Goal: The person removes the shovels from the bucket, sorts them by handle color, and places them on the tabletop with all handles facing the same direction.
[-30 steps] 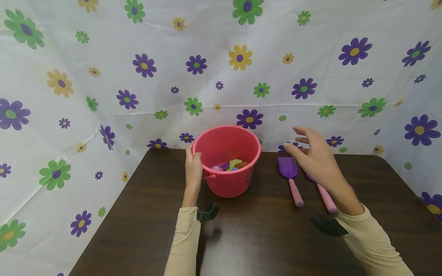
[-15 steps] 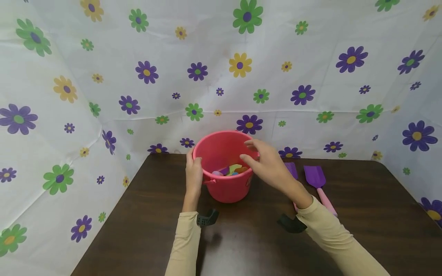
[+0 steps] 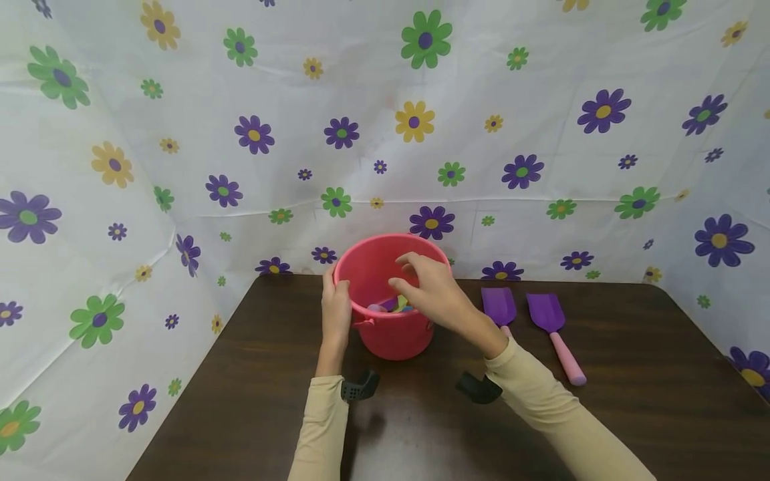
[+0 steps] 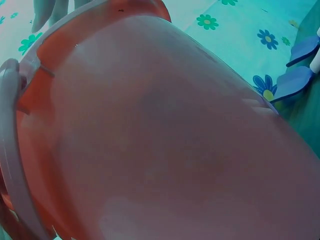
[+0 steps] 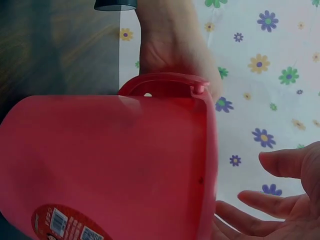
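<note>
Bucket (image 3: 396, 339), frame centre: smooth plastic, soft sheen to your eye. Its label (image 5: 70, 225), lower left in your right wrist view: slick, paper-like. Scoops (image 3: 546, 312), centre right: smooth, plastic-looking. Tabletop (image 3: 415, 437): dark wood grain, polished glare at lower centre. Your sleeves (image 3: 321, 424): matt cloth. Backdrop (image 3: 361, 73), upper frame: creased thin sheeting.

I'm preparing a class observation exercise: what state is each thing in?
Bucket, upright, uncovered
Handle, lowered
Colourful pieces, inside, partly hidden
Left shovel, lying down, partly hidden
Right shovel, lying down, untouched
Left hand, gripping the bucket
Right hand, relaxed, holding nothing visible
Flowered sheet, hanging, creased
</note>
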A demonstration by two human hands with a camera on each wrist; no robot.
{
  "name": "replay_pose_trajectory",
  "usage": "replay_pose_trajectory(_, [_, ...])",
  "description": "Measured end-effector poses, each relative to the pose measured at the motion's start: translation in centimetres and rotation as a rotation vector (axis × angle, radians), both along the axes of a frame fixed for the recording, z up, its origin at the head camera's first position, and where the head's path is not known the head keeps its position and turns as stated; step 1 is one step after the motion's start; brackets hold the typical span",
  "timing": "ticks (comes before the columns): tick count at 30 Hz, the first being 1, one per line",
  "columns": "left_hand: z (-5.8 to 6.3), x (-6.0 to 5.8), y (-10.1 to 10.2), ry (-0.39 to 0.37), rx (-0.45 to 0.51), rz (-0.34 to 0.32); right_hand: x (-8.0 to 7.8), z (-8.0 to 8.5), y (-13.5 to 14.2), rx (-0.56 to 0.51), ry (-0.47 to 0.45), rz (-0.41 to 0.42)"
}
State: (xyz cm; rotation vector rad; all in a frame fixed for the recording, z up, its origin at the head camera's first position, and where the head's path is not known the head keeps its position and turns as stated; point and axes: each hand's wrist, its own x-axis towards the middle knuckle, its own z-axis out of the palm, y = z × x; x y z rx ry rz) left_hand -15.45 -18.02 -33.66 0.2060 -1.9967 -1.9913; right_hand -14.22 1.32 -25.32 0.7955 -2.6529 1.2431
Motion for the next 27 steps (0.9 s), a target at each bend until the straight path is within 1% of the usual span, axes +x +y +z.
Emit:
replay_pose_trajectory(6, [-0.1,0.3,-0.2,0.005,0.000,0.007,-0.4,-0.7,-1.2,0.027,-0.008,0.054])
replay_pose_trajectory(8, [0.0,0.1,-0.1,0.014,-0.005,0.006,-0.7,-0.8,-1.5,0.040,-0.002,0.070])
replay_pose_trajectory(13, [0.4,-0.5,0.4,0.030,-0.015,-0.008,-1.4,-0.8,-2.2,0.082,-0.003,0.071])
replay_pose_trajectory(17, [0.1,-0.5,0.5,0.012,-0.017,0.008,-1.7,-1.4,-3.0,0.110,-0.037,0.083])
replay_pose_trajectory(21, [-0.1,-0.3,0.3,0.013,-0.021,0.020,-2.0,-2.0,-3.8,0.140,-0.066,0.101])
replay_pose_trajectory(27, [-0.1,-0.1,0.0,0.003,-0.007,0.013,-2.8,-1.8,-4.9,0.249,-0.139,0.137])
